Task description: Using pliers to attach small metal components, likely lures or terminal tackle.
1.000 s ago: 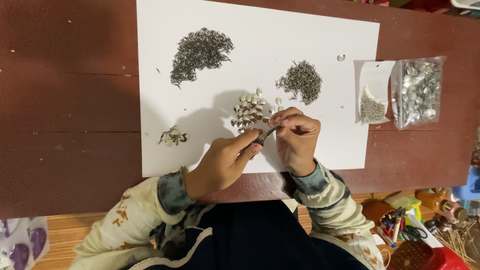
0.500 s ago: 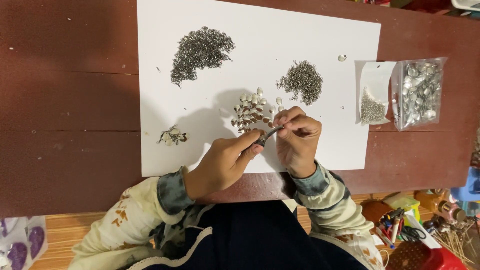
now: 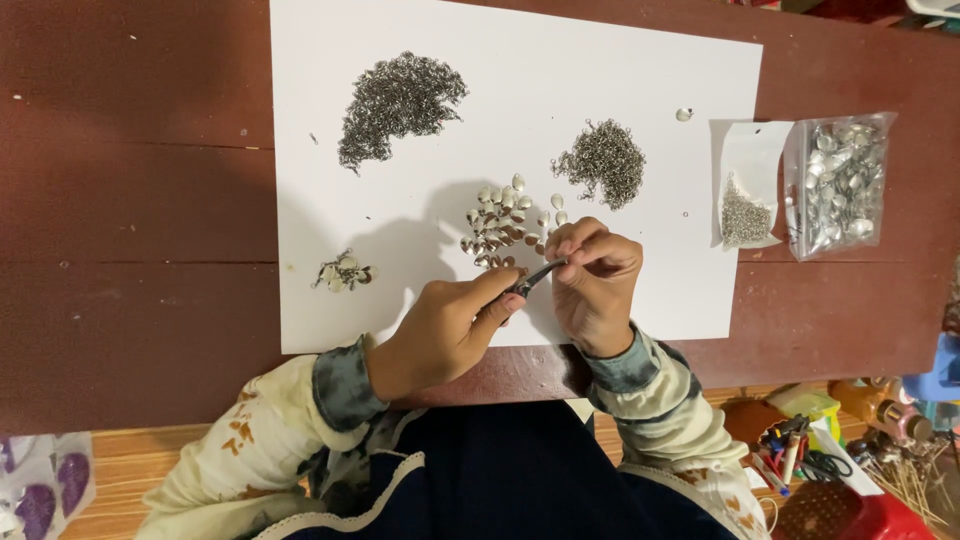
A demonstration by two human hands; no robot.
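Gripping a slim pair of pliers (image 3: 535,277), the left hand (image 3: 445,330) is curled closed around the handles, the tool's tip angled up and right to meet the right hand (image 3: 595,285). That hand's fingers (image 3: 575,243) are pinched shut at the tip, on something too small to make out. Both hands work over the lower edge of the white sheet (image 3: 650,90) on the dark red table (image 3: 130,150). Just above the knuckles lies a cluster of silver leaf-shaped charms (image 3: 500,225). Farther up sits a small pile of rings (image 3: 603,162) and a larger pile (image 3: 398,102) well to the left.
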